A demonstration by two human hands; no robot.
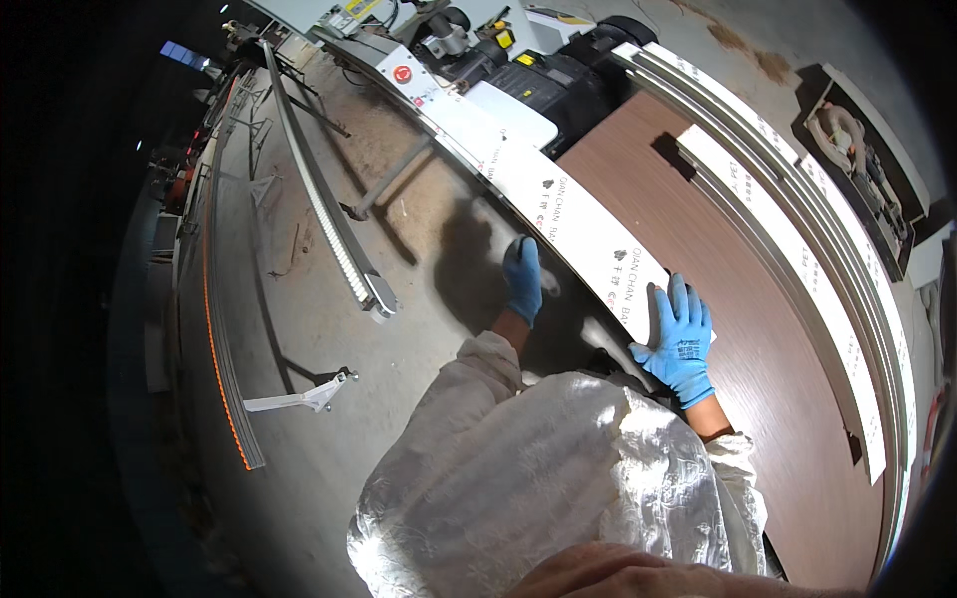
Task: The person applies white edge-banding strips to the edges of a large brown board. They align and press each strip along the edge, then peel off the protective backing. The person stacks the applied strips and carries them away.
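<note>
A long board strip (583, 224) under printed white protective film runs diagonally before me, from the machine down to my right hand. My right hand (680, 347), in a blue work glove, lies spread over the strip's near end. Its thumb is by the strip's left edge, and the fingers reach over towards the brown wood-grain surface (736, 261). My left hand (523, 280), also gloved in blue, hangs in the air left of the strip, above the floor. I see nothing in it; its fingers are partly hidden.
Several film-covered strips (789, 247) lie along the right of the brown surface. Ahead stands a machine with a red emergency-stop button (402, 73) and black motor housings (534, 86). A roller rail (321, 198) and a white support bracket (299, 401) are at left. An open box with hoses (852, 157) sits far right.
</note>
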